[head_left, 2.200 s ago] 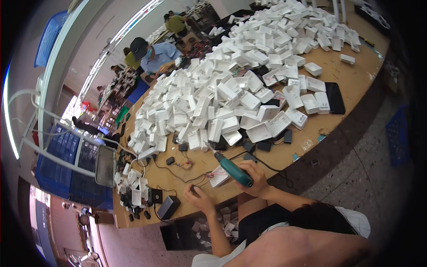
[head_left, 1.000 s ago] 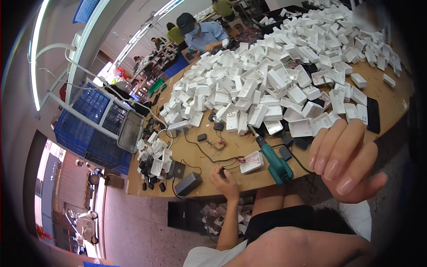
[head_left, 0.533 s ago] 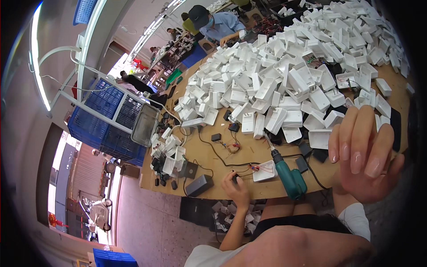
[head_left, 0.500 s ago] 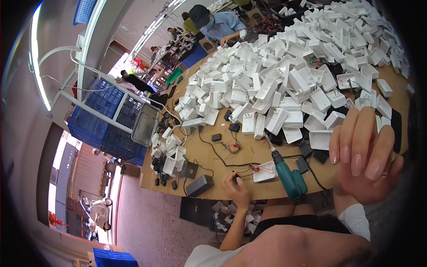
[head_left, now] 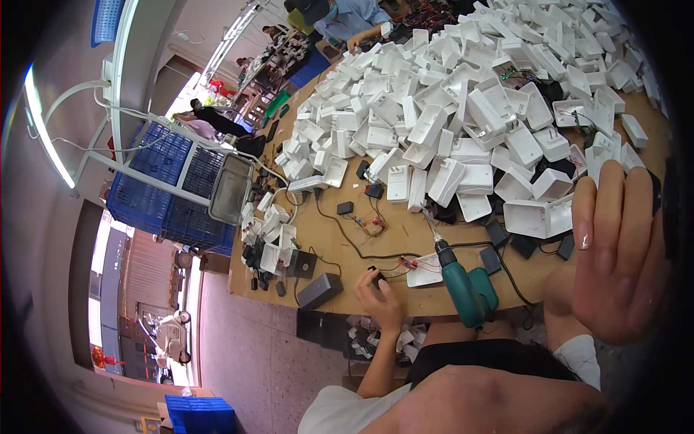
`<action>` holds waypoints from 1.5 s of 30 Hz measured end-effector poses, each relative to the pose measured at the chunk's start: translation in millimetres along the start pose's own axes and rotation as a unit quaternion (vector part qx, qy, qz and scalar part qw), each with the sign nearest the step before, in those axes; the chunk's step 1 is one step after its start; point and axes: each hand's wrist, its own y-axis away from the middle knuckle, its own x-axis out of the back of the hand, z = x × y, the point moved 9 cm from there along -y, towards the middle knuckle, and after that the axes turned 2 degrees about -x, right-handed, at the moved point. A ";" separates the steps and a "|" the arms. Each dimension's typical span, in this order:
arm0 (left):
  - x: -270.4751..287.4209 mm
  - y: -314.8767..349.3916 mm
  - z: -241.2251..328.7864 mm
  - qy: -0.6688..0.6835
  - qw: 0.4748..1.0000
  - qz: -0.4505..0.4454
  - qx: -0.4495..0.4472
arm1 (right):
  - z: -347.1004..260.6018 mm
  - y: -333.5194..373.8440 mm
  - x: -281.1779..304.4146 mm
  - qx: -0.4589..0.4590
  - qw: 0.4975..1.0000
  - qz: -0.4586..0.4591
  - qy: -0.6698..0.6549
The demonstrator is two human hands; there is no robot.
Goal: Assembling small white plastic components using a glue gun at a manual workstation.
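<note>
At the table's near edge my left hand [head_left: 381,302] pinches a small black block [head_left: 376,275], with thin wires beside it running to the right. These wires lead toward a shallow white plastic case [head_left: 425,270] with red and blue wire ends on it. Covering part of that case is a green power drill [head_left: 465,288], its bit pointing away from me. My right hand [head_left: 614,253] is raised close to the camera at the right, fingers stretched out, nothing seen in it. Below it my right forearm is mostly hidden.
A large heap of white plastic cases [head_left: 448,108] fills the table's far side. A grey adapter box [head_left: 319,291] and black cables lie left of my hand. Blue crates [head_left: 155,170] stand on a rack at left. A person in a blue shirt [head_left: 354,22] works across the table.
The view has shifted slightly. My right hand has moved to the right and its fingers have straightened. My left hand stays at the black block, near the white case.
</note>
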 end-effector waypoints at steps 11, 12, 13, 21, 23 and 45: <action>-1.9 -1.0 3.1 -0.004 1.000 -0.012 0.004 | -25.6 8.3 -51.7 0.083 0.965 -0.248 0.029; -1.1 -1.0 3.2 -0.007 1.000 -0.006 0.006 | -27.4 8.4 -51.2 0.089 0.963 -0.254 0.025; -3.0 -1.3 3.1 -0.003 1.000 -0.012 0.006 | -25.6 9.9 -52.3 0.091 0.961 -0.259 0.023; -2.6 1.2 -2.8 -0.007 1.000 -0.010 0.011 | -22.1 12.7 -57.0 0.102 0.955 -0.279 0.013; -3.5 1.5 -3.7 -0.006 1.000 -0.011 0.014 | -23.4 13.1 -56.5 0.107 0.953 -0.284 0.011; -1.0 -2.8 6.3 -0.013 1.000 -0.005 -0.004 | -9.0 3.5 -40.6 0.082 0.969 -0.228 -0.052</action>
